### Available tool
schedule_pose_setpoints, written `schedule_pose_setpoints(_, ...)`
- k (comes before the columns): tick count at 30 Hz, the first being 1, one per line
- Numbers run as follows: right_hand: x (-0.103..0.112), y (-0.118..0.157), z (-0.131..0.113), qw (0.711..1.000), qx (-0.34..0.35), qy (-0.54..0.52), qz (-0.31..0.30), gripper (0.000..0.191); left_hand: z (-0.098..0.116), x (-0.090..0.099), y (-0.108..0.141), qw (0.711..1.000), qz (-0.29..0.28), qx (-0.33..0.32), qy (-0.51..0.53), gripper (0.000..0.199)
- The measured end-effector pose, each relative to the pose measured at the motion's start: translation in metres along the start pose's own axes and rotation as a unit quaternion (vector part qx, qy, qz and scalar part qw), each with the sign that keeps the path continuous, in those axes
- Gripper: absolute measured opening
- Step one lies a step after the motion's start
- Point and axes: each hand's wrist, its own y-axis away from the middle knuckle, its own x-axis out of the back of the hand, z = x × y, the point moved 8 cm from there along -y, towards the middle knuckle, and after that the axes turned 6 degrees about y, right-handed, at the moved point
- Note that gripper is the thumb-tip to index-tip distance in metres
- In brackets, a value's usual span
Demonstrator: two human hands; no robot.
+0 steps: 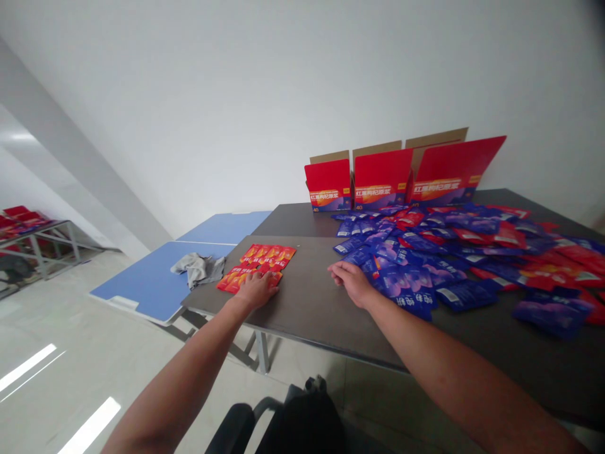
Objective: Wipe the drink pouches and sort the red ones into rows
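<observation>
My left hand [256, 289] lies palm down on a neat layout of red-orange sachets [265, 259], with its fingertips on the nearer rows. These sachets sit in overlapping rows on a dark grey tabletop [302, 302]. My right hand [352, 283] rests palm down on the tabletop, with its fingers at the edge of a loose heap of blue and red sachets [416, 279]. It grips nothing that I can see. The sachets under my left hand are hidden.
Several red printed cartons [382, 179] with raised brown flaps stand at the far edge of the table. A grey cloth [198, 268] lies on a blue table [155, 280] to the left. A metal rack [38, 243] holds red items at far left. A dark chair back [302, 425] is below.
</observation>
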Motion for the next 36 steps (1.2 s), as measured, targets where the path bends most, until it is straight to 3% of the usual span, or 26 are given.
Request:
schedule_pose_setpoints(3,0.000,0.000,0.000,1.000,-0.002,-0.002,0.000,0.028,0.006,0.009,0.007,0.999,0.037,0.009,-0.010,0.064)
schedule_pose_setpoints(5,0.001,0.000,0.000,1.000,-0.002,-0.002,0.002,0.028,0.023,0.019,0.016,0.996,0.085,-0.012,-0.003,0.057)
schedule_pose_setpoints(8,0.004,0.000,-0.001,1.000,0.006,-0.010,0.016,0.027,0.073,0.027,0.031,0.983,0.133,-0.112,0.062,0.035)
schedule_pose_setpoints(11,0.008,-0.001,-0.001,0.998,0.012,-0.046,0.037,0.026,0.128,0.024,0.037,0.960,0.133,-0.190,0.155,0.024)
schedule_pose_setpoints(13,0.011,-0.001,0.000,0.996,0.009,-0.080,0.049,0.025,0.155,0.019,0.029,0.942,0.118,-0.202,0.243,0.021)
schedule_pose_setpoints(15,0.012,-0.001,0.000,0.992,0.003,-0.110,0.058,0.026,0.172,0.010,0.013,0.912,0.090,-0.171,0.361,0.023)
schedule_pose_setpoints(20,0.017,0.000,-0.004,0.982,-0.007,-0.167,0.085,0.023,0.194,-0.008,-0.029,0.812,0.082,-0.118,0.566,0.024)
schedule_pose_setpoints(25,0.020,0.002,-0.008,0.977,-0.001,-0.188,0.101,0.023,0.202,-0.020,-0.048,0.752,0.078,-0.133,0.641,0.024)
schedule_pose_setpoints(30,0.019,0.005,-0.012,0.981,-0.007,-0.171,0.090,0.025,0.200,-0.018,-0.048,0.727,0.072,-0.136,0.669,0.028)
schedule_pose_setpoints(36,0.019,0.006,-0.022,0.987,0.005,-0.132,0.088,0.026,0.206,-0.010,-0.043,0.749,0.058,-0.163,0.640,0.029)
